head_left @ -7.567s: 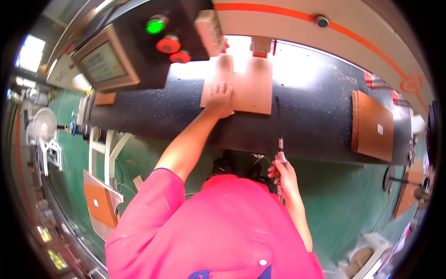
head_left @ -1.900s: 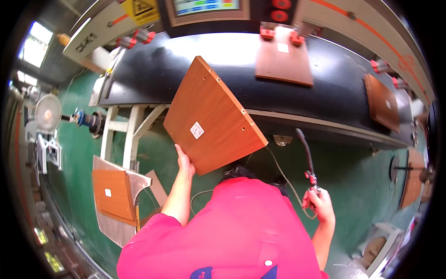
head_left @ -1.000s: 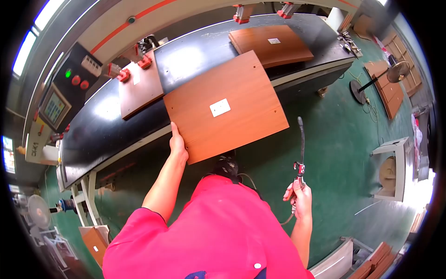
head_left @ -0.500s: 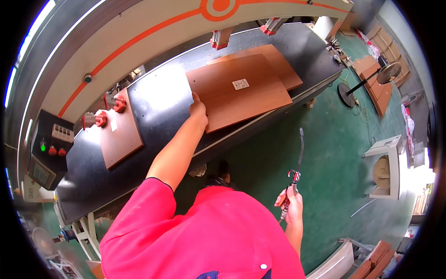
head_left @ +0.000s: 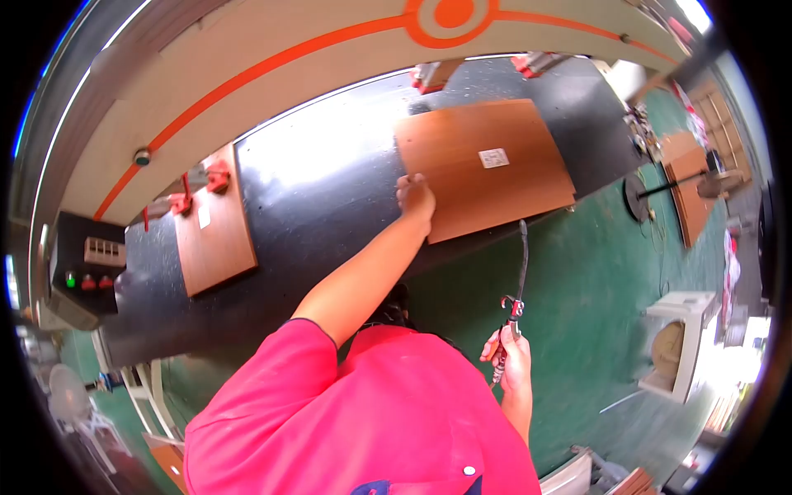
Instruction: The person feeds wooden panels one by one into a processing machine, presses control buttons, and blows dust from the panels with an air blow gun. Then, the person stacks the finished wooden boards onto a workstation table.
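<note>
A brown wooden panel (head_left: pixel 495 186) with a white label lies on the black table (head_left: pixel 322 198), near its front edge. My left hand (head_left: pixel 416 198) is at the panel's left edge with its fingers curled; whether it still grips the edge is hard to see. Low on the right, my right hand (head_left: pixel 507 356) is wrapped round a glue gun or air gun (head_left: pixel 515 307) with a long dark nozzle, which points up toward the panel's front edge. Another brown panel (head_left: pixel 216 239) rests on the table at the left, below red clamps (head_left: pixel 198 186).
A machine beam (head_left: pixel 289 74) with an orange stripe spans the table's back. The control box (head_left: pixel 87 264) stands at the left. On the right are a floor fan (head_left: pixel 639 196), leaning boards (head_left: pixel 689 194) and a white frame (head_left: pixel 681 346).
Since the earlier frames, my left hand has carried the labelled panel rightward and set it over the panels lying there. The right hand has kept hold of the gun. The view has turned right.
</note>
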